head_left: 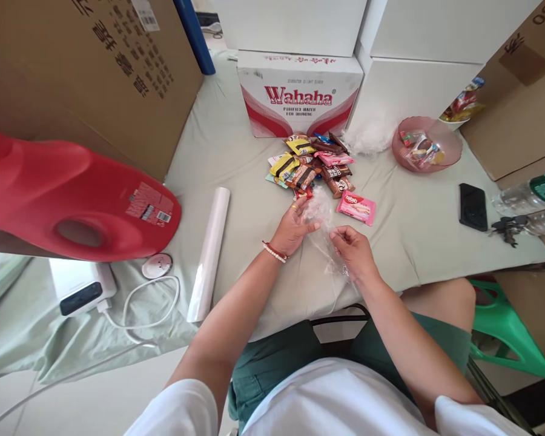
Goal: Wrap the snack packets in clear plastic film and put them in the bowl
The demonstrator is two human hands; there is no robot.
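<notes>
A crumpled clear plastic bag (320, 209) is between my two hands, low over the cloth. My left hand (293, 227) has its fingers around the bag's left side, with the thumb pointing right across it. At the bag's right edge, my right hand (352, 245) pinches the thin film between thumb and fingers. Just beyond lies a pile of wrapped snacks (304, 172) in yellow, brown, pink and blue. One pink wafer packet (356, 208) rests apart from the pile, right of the bag. Whether anything is inside the bag I cannot tell.
Behind the pile stands a Wahaha water carton (300, 97). A pink bowl (427, 145) with some packets sits at the right, near a black phone (473, 207) and plastic bottles (533, 194). Leftward are a film roll (209, 254), a red jug (77, 194) and a white power bank (80, 287).
</notes>
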